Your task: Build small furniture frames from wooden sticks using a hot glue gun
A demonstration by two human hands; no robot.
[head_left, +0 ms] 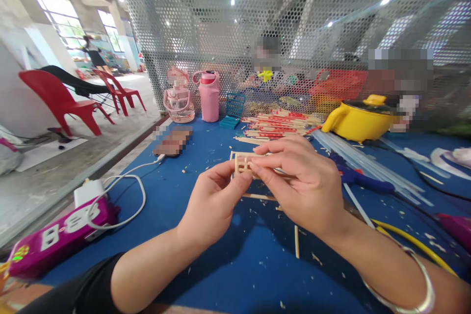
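Wooden lattice (241, 163) in a snug finger-and-thumb grip of left hand (213, 201) and right hand (307, 181) (above blue tabletop (221, 274)).

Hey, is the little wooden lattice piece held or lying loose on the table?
Held: the left hand pinches the wooden lattice piece at its left side, the right hand at its right.

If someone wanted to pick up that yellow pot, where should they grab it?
Probably by the handle on the left of the yellow pot, coming from the left and slightly above. It juts out from the round body and curves downward, so a wrapped grip should suit it. Translucent sticks lie in front, so reach over them.
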